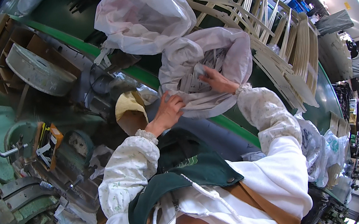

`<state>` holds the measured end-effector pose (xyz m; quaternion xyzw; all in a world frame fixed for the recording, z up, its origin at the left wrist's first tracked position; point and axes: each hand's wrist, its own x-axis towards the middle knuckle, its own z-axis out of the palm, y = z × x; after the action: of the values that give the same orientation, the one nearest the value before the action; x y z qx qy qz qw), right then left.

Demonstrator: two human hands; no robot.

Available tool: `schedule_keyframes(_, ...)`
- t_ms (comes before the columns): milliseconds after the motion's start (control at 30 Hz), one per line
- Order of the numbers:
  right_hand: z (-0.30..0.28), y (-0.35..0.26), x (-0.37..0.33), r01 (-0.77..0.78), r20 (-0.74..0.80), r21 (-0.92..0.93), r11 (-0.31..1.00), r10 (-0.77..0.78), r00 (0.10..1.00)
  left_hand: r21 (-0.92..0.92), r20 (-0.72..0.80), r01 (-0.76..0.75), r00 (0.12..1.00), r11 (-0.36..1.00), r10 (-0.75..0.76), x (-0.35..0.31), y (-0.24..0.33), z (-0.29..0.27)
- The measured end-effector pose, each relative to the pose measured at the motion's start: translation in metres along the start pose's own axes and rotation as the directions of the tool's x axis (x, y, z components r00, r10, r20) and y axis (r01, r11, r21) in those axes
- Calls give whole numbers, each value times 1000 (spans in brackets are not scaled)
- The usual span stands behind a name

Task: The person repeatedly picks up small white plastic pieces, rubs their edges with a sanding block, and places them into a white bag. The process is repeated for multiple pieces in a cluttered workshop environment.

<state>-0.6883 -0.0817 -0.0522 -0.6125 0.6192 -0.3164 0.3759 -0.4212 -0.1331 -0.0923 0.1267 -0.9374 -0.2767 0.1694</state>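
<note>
A white plastic bag (236,44) stands with its mouth wide and its rim rolled down, on the green-edged table in front of me. Inside lie many small flat pale pieces (190,82). My right hand (220,82) reaches over the near right rim into the bag, its thumb and fingers closed on a small flat grey piece (199,69). At the near left rim, my left hand (168,112) has its fingers curled onto the bag's edge. Both forearms wear pale patterned sleeve covers.
Another white bag (143,16) sits just beyond, also with its mouth wide. Long pale slats (263,22) are stacked at the right of the table (329,104). A yellow-tan cloth piece (129,110) lies left of my left hand. Green machinery (6,150) and a round metal drum (38,70) stand at left.
</note>
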Motion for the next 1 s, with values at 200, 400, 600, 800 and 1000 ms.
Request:
schedule_keyframes(200,-8,12,3,28,-277,116,993,5,961,-307,-251,106,949,946,-188,57,13,-9)
schedule_keyframes(400,-3,18,17,-129,-290,599,790,364,885,-656,-122,297,865,694,-486,102,3,3)
schedule_keyframes(600,11,-38,4,-464,401,765,446,232,886,-998,12,40,841,40,-540,92,-4,-15)
schedule_keyframes(800,70,-113,26,-604,577,425,674,312,755,-964,-25,188,642,189,-766,2,15,-55)
schedule_keyframes(1000,179,-177,59,-274,623,440,855,-71,779,-973,-141,-214,280,82,-950,-128,51,-105)
